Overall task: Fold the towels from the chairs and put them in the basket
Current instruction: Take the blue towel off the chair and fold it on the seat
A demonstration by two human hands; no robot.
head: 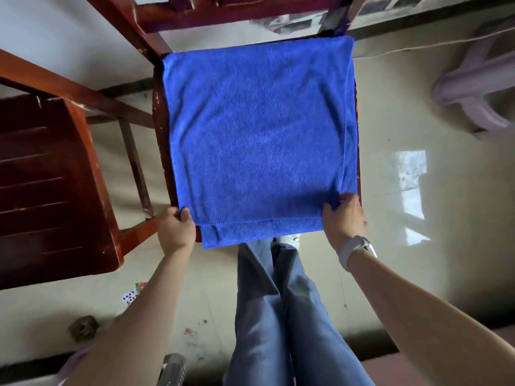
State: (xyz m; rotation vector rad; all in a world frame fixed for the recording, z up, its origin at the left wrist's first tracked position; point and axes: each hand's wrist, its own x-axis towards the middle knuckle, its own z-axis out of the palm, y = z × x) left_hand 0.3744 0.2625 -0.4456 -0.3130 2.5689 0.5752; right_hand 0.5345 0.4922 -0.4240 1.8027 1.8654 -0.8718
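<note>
Beside a slatted dark-wood chair (47,176), the left hand (176,228) pinches the near-left corner of a plush blue towel (259,140) (folded, nearly square, hemmed edge overhanging toward the person) spread on a red-brown chair seat (161,129), while the right hand (344,218) grips its near-right corner, glossy floor (418,218) beyond.

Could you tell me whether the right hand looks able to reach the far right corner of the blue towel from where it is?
Probably yes: the right hand already pinches the blue towel, and nothing lies on it.
</note>
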